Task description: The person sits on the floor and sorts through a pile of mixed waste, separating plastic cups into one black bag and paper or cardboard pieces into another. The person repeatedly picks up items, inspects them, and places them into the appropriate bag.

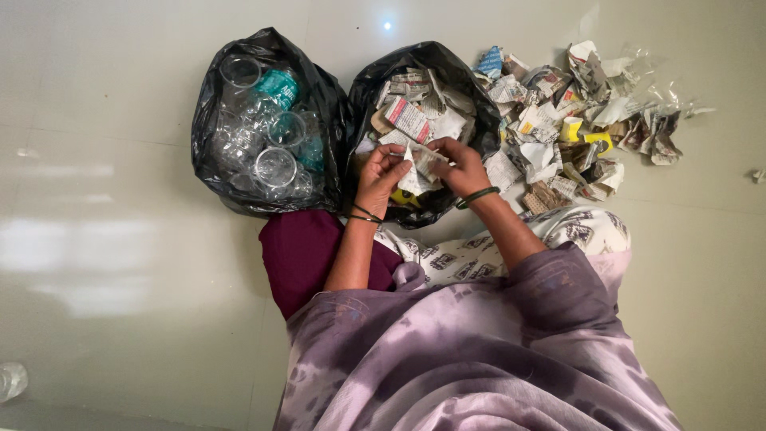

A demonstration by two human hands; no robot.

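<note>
My left hand [378,177] and my right hand [463,166] both grip a crumpled piece of printed paper [416,169] between them, over the near rim of a black bag [375,88] filled with paper scraps. Thin bangles circle both wrists. A yellow scrap shows just under the held paper.
A second black bag [209,120] to the left holds clear plastic bottles and cups. A heap of crumpled paper and wrappers [574,120] lies on the pale floor to the right. A clear plastic item [11,380] sits at the far left edge. My lap in purple cloth fills the bottom.
</note>
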